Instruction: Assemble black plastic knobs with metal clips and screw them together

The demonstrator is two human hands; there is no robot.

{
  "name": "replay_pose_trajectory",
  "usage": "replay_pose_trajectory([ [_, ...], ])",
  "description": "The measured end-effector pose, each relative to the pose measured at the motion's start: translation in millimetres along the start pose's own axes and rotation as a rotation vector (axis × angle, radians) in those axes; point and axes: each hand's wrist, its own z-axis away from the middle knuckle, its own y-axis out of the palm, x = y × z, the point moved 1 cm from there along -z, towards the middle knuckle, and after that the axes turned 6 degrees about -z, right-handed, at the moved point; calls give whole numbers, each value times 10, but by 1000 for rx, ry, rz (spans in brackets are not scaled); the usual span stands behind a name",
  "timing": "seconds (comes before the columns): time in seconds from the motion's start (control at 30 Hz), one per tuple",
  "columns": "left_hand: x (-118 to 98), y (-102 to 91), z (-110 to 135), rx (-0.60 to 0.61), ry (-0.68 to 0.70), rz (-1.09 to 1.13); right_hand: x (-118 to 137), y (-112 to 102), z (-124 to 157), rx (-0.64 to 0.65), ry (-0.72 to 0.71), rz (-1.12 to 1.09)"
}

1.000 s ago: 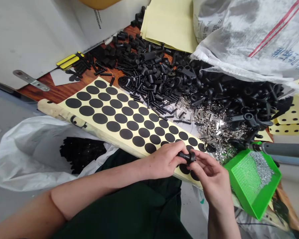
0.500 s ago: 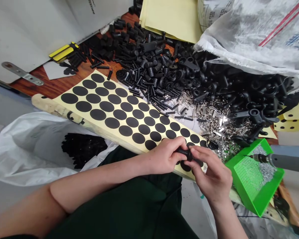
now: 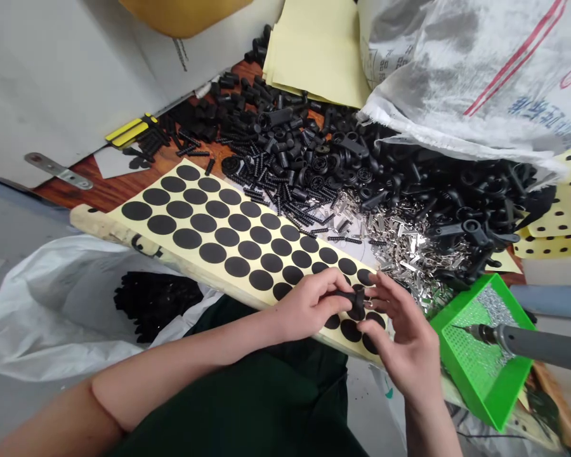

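Note:
My left hand is closed around a black plastic part, with a wider end sticking out toward the right. My right hand is beside that end, its thumb and fingers spread apart. A fingertip may be brushing the part; contact is hard to make out. Under both hands lies a pale yellow sheet with rows of round black stickers.
Beyond the sheet are heaps of black plastic parts and small metal clips. To the right, a green tray holds screws, with an electric screwdriver over it. A white sack stands behind; a plastic bag hangs left.
My right thumb and fingers have come off the black part and spread apart. My left hand still holds it. The whole view has shifted slightly.

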Motion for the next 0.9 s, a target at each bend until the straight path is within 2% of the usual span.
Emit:
replay_pose_trajectory([
  [0.1, -33, -18, -30, 81, -49, 145, 9, 13, 16, 19, -325, 222],
  [0.17, -26, -19, -43, 113, -63, 157, 2, 36, 19, 5, -419, 275],
  [0.33, 28, 3, -46, 98, -39, 108, -37, 55, 30, -51, -376, 339],
  [0.5, 34, 23, -45, 59, -29, 57, -43, 63, 52, -40, -351, 338],
  [0.57, 27, 24, -40, 57, -15, 33, -31, 82, 55, -46, -296, 315],
  [0.67, 29, 20, -21, 36, 30, -99, -5, 130, 55, -41, -77, 194],
  [0.8, 57, 18, 14, -61, 212, -353, 49, 185, 36, -18, 251, -113],
  [0.9, 68, 25, 27, -82, 291, -419, 99, 193, -11, 34, 364, -243],
])
